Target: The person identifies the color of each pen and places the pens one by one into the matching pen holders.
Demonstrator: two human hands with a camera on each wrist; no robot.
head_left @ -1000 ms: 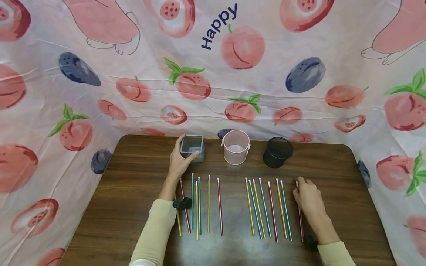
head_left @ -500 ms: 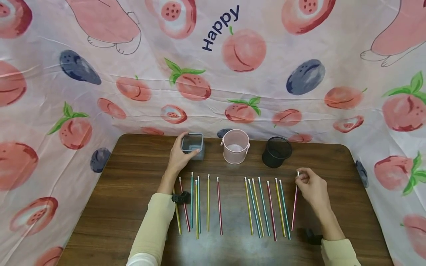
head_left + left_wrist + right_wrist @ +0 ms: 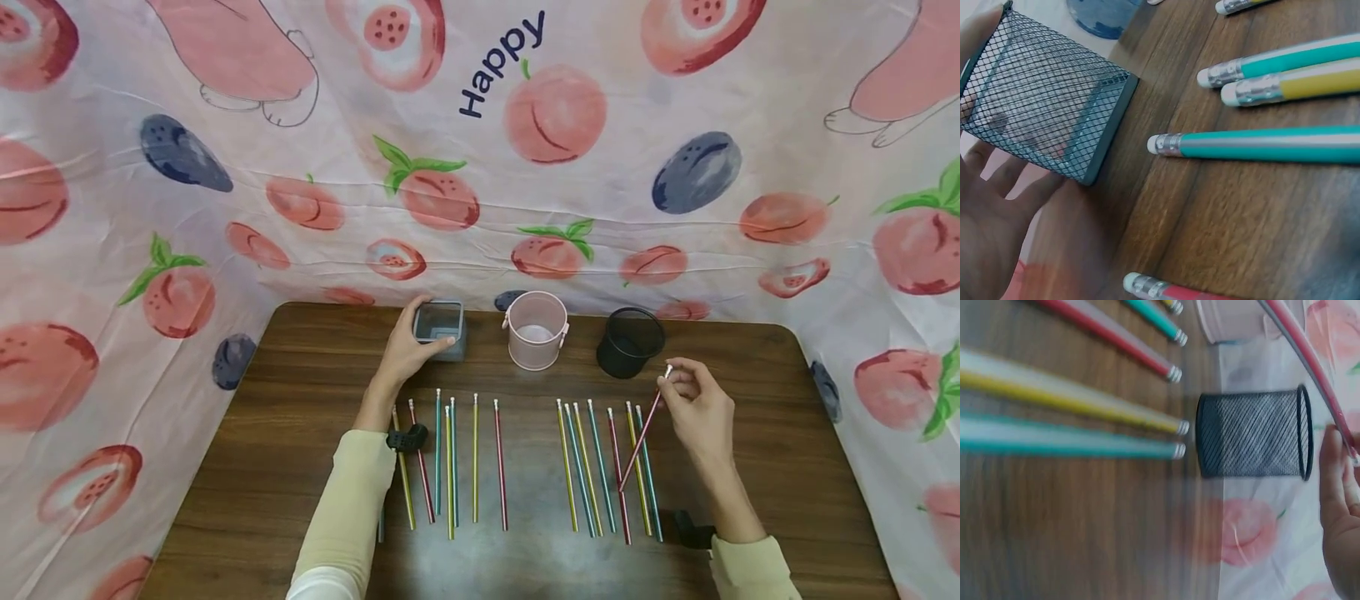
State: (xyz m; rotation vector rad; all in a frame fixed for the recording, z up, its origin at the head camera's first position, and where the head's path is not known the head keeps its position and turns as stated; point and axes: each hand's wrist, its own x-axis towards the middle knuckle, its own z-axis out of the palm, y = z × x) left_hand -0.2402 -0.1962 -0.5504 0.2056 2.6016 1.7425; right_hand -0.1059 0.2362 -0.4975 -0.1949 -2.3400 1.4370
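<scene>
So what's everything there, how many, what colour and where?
Pencils: six, yellow, three left, three right
Pencils: four, red, two left, one right, one held
Pencils: five, teal, two left, three right
Half-hidden pencil: one, colour unclear, far left
Box: one, grey, back left
Bucket: one, pink, back middle
Cup: one, black, back right
Table: one, brown, under them
Cloth: count unclear, fruit-patterned pink, behind and beside
Wristbands: two, black, on wrists
Sleeves: two, pale yellow, on arms
Left hand: one, bare, holding the box
Right hand: one, bare, pinching a red pencil
</scene>
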